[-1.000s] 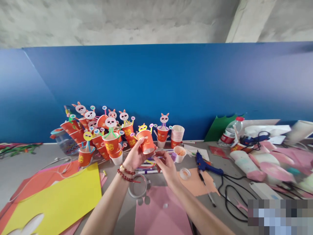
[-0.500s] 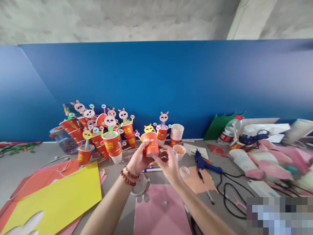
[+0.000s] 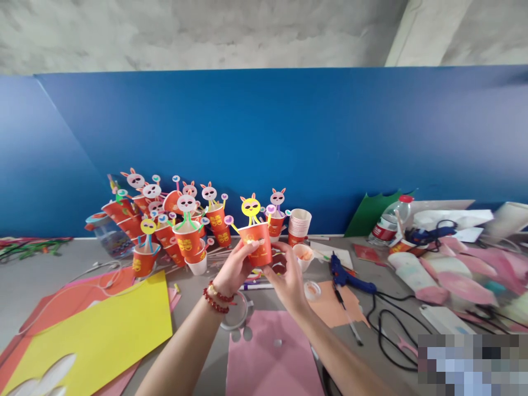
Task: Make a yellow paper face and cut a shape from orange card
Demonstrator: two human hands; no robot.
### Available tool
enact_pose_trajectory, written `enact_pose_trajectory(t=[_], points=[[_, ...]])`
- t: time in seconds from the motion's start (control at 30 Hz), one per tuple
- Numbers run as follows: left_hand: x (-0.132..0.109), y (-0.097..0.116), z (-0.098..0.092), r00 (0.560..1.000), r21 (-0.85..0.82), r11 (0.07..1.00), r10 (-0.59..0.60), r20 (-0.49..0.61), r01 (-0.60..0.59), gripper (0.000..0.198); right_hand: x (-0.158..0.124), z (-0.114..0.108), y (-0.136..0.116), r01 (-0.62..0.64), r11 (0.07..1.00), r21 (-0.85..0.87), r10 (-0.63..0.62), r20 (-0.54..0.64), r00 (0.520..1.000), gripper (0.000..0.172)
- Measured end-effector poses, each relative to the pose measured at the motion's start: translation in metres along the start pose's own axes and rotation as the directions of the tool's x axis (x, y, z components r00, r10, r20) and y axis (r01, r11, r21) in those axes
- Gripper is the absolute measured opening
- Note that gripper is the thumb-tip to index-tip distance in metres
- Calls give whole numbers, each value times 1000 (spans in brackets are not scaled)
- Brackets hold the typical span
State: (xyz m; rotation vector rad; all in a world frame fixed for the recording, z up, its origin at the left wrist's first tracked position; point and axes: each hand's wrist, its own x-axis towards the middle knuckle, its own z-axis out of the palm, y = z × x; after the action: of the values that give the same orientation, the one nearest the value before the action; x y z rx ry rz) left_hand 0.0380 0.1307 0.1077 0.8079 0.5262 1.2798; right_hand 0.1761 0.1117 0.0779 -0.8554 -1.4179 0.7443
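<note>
Grey surface (image 3: 33,275) spreads below; above it my right hand (image 3: 290,278) curls by the cup (image 3: 264,250), contact unclear, while my left hand (image 3: 234,268) pinches its side. Squeezing hard could buckle the cup; a careless knock could bend the yellow face (image 3: 251,207) or little discs (image 3: 271,209).

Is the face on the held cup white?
No, the animal face rising above the held red paper cup is yellow.
</note>
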Motion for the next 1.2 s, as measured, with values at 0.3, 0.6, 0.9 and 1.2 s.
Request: enact_pose_trajectory(t=[0.3, 0.6, 0.9, 1.2], points=[[-8, 4, 0, 985, 178, 972, 136, 106, -153, 53, 1, 7, 9, -291, 879, 377, 291, 60, 955, 33], [-11, 4, 4, 986, 179, 973, 127, 112, -146, 60, 0, 7, 4, -409, 761, 503, 387, 153, 909, 31], [-11, 6, 5, 979, 145, 978, 130, 158, -153, 57, 1, 7, 4, -415, 770, 485, 372, 188, 909, 32], [-11, 8, 4, 963, 170, 954, 224, 149, -248, 66, 5, 3, 9, -469, 789, 397, 420, 208, 883, 34]])
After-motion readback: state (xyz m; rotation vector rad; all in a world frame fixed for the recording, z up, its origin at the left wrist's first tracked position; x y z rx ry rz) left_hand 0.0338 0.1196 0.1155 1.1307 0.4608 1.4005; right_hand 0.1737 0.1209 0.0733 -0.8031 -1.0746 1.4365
